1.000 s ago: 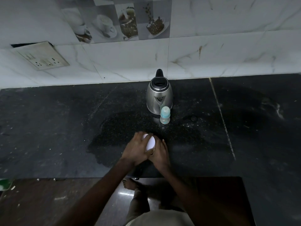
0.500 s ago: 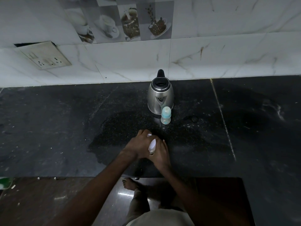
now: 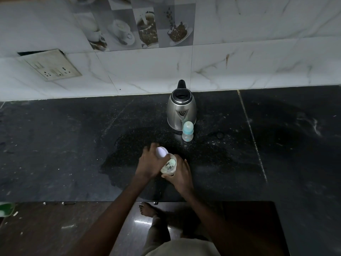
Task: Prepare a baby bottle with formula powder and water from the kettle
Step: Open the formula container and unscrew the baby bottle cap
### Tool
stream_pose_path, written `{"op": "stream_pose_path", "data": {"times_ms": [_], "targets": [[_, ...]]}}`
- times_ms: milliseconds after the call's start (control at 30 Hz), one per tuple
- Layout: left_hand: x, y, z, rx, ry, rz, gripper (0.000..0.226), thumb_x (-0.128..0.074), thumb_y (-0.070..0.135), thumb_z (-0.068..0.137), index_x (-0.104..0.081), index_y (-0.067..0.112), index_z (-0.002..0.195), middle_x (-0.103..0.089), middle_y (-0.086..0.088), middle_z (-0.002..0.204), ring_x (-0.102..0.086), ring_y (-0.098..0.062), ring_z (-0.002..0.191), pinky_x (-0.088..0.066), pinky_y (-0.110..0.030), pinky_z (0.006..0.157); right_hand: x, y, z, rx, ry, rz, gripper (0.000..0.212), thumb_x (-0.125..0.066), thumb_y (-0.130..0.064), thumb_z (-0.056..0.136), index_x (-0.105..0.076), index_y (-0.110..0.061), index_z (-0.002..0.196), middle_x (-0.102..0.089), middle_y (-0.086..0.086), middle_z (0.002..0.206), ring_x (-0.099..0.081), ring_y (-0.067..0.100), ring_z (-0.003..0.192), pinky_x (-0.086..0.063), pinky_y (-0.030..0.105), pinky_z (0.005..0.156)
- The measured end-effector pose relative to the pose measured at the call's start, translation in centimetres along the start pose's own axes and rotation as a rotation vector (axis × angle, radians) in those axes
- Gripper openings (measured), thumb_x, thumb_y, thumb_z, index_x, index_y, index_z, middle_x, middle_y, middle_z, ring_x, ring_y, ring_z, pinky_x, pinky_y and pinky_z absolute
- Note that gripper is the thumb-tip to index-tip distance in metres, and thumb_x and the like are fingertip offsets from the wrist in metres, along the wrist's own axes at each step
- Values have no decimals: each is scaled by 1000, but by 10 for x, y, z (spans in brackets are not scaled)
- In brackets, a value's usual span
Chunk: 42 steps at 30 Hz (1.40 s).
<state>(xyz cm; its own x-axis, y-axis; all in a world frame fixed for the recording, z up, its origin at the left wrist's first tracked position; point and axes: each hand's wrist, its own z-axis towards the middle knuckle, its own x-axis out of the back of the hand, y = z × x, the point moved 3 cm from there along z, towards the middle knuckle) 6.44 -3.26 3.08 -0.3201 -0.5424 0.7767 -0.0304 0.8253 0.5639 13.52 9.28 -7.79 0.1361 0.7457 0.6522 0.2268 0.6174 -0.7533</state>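
A steel kettle (image 3: 181, 111) with a black handle stands at the back of the dark counter (image 3: 55, 145). Just in front of it stands a small baby bottle (image 3: 187, 131) with a pale blue cap on. Nearer the front edge, my right hand (image 3: 180, 175) grips a small clear formula jar (image 3: 168, 166), now open at the top, with something pale inside. My left hand (image 3: 150, 163) holds the jar's white lid (image 3: 161, 152), lifted off and tilted to the left of the jar mouth.
A marble-tiled wall (image 3: 239, 61) rises behind the kettle, with a socket plate (image 3: 51, 66) at the left. The counter's front edge runs below my hands, with the floor and my foot (image 3: 147, 209) beneath. A green object (image 3: 5, 208) lies at far left.
The white lid sat on the jar under both hands; my left hand has now lifted it off to the upper left, and the jar's open mouth shows.
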Motion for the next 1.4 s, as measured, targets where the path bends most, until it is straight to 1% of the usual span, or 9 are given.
{"op": "stream_pose_path", "data": {"times_ms": [167, 333, 567, 667, 900, 1033, 1200, 1333, 1400], "targets": [[7, -54, 5, 201, 123, -429, 78, -83, 59, 58, -54, 19, 118, -59, -12, 119, -62, -30, 105, -57, -50, 90, 0, 2, 0, -13, 11, 9, 99, -94, -46, 58, -47, -23, 142, -59, -7, 142, -52, 15, 133, -29, 44, 123], [-19, -91, -5, 238, 121, -390, 45, -99, 25, 68, -61, 21, 92, -76, 14, 101, -70, -7, 98, -56, -37, 85, 3, -1, -2, -38, 2, 50, 99, -95, -40, 59, -45, -25, 143, -58, -7, 141, -53, 15, 130, -40, 37, 114], [-48, -120, -14, 162, 98, -212, 59, -96, 17, 68, -52, 23, 106, -64, -5, 137, -59, -28, 126, -52, -40, 94, 1, -9, -8, -164, -56, 134, 123, -96, -33, 64, -23, -23, 163, -35, -4, 164, -33, 14, 149, -33, 30, 119], [-51, -116, -15, 95, 121, -161, 72, -95, 21, 72, -56, 17, 133, -57, -6, 149, -54, -31, 137, -49, -44, 105, 2, -8, -10, -173, -48, 118, 131, -96, -24, 63, -14, -24, 165, -24, -2, 169, -23, 15, 154, -28, 36, 124], [-50, -107, -18, -2, 134, -184, 90, -76, 1, 84, -33, 14, 161, -45, -9, 161, -35, -28, 153, -37, -50, 121, 57, -6, 5, -215, 244, 60, 98, -63, 20, 69, -34, -10, 159, -34, 15, 160, -33, 30, 151, -27, 38, 125], [-40, -93, -18, -25, 167, -237, 88, -81, 2, 80, -39, 13, 157, -49, -6, 157, -47, -22, 142, -43, -42, 113, 105, -14, 73, -214, 343, 57, 82, -79, 3, 74, -45, -5, 148, -48, 17, 144, -49, 35, 135, -39, 40, 115], [-28, -61, -13, -43, 215, -347, 95, -60, -16, 70, -40, 16, 158, -55, -4, 148, -51, -16, 136, -52, -48, 106, 112, -28, 124, -105, 108, -99, 84, -90, -22, 71, -47, -6, 142, -53, 17, 137, -55, 35, 125, -47, 44, 104], [-22, -31, -10, -126, 317, -369, 89, -59, -19, 70, -47, 12, 153, -57, -2, 149, -53, -6, 132, -51, -23, 99, 104, -23, 129, -135, 84, -169, 66, -83, -20, 80, -48, -9, 135, -59, 15, 132, -60, 36, 121, -52, 44, 94], [-21, -16, -8, -174, 340, -366, 90, -54, -23, 65, -50, 11, 148, -57, 0, 151, -51, -14, 141, -53, -31, 106, 105, -21, 128, -134, 103, -191, 63, -83, -20, 80, -50, -10, 133, -61, 14, 130, -62, 36, 118, -53, 43, 90]]}}
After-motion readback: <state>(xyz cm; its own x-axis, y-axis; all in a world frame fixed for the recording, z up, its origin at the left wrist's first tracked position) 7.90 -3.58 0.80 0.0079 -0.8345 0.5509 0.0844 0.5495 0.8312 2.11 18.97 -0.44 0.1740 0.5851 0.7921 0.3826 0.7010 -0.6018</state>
